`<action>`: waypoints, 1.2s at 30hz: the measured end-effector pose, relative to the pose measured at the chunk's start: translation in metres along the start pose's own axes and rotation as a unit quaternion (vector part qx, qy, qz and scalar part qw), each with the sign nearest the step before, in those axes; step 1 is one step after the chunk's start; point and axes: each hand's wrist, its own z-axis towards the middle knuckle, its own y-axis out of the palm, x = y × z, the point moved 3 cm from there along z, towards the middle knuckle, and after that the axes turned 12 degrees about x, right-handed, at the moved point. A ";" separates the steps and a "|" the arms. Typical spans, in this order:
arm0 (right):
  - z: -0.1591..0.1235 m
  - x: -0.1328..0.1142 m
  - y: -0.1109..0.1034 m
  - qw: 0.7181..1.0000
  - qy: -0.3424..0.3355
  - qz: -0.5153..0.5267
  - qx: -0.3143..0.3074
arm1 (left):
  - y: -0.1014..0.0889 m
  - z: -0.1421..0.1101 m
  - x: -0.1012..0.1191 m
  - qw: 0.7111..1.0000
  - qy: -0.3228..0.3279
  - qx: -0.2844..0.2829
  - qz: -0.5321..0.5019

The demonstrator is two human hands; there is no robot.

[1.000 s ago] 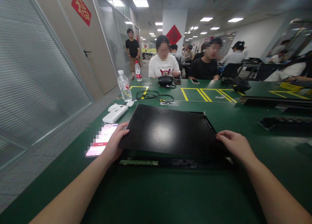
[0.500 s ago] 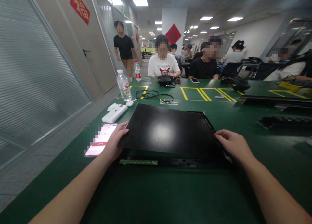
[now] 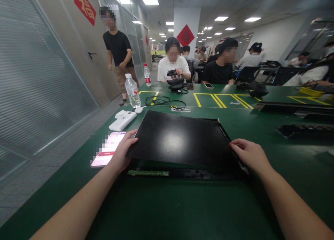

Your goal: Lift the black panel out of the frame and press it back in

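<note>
A large flat black panel (image 3: 177, 139) lies before me on the green table (image 3: 167, 205), its near edge raised above a dark frame with a green circuit strip (image 3: 148, 173). My left hand (image 3: 122, 151) grips the panel's near left corner, thumb on top. My right hand (image 3: 249, 154) holds the near right edge, fingers curled over it. A phone with a lit screen (image 3: 108, 153) lies just left of my left hand.
A white device (image 3: 122, 121), a water bottle (image 3: 132, 91), and a black cable (image 3: 164, 101) lie beyond the panel. Dark flat parts (image 3: 294, 108) rest at the right. Two people sit across the table; one handles a black headset (image 3: 175, 80). A person (image 3: 117, 55) walks in the left aisle.
The person in the aisle has walked closer. The seated person in white has lifted the black headset off the table. My hands and the panel have barely moved.
</note>
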 end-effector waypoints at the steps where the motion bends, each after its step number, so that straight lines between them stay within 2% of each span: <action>1: 0.000 0.000 0.000 1.000 -0.002 0.001 0.002 | 0.000 0.000 0.000 1.000 0.002 -0.001 0.002; 14: 0.000 0.002 0.001 1.000 -0.007 -0.004 0.000 | 0.001 0.000 0.000 1.000 -0.012 0.011 0.002; 29: 0.003 0.004 0.001 1.000 -0.003 0.010 0.004 | -0.003 0.003 -0.007 1.000 0.003 0.006 0.012; 36: 0.004 0.006 0.001 1.000 0.016 0.013 -0.004 | -0.004 0.002 0.001 1.000 0.027 0.007 0.013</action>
